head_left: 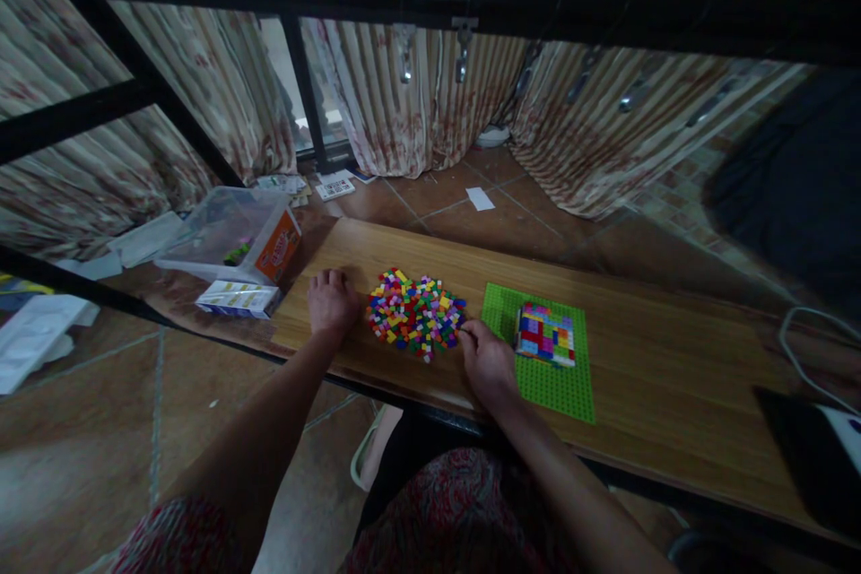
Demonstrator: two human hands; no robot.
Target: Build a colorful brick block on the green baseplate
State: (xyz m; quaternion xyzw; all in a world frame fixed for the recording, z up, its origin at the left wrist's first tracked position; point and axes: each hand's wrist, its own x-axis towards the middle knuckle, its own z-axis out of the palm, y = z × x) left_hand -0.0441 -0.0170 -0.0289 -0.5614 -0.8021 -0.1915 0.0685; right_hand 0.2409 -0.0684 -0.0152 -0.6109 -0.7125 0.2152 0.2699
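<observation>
A heap of small toy bricks (413, 314) in many colours lies on the wooden table in front of me. My left hand (333, 300) rests on the tabletop just left of the heap, its fingers curled in and nothing visible in them. At the heap's right edge, my right hand (488, 363) has thumb and forefinger pinched together; whatever is between them is too small to make out. Right of that hand lies a green studded baseplate (555, 395). On it sits a multicoloured block of joined bricks (546, 334), several rows wide.
A clear plastic bin (221, 229) with an orange label stands beyond the table's left end, a small box (238, 298) before it. At the right end of the wooden table (673, 359) are a dark flat object (804, 448) and a white cable (800, 350). Black metal bars cross above.
</observation>
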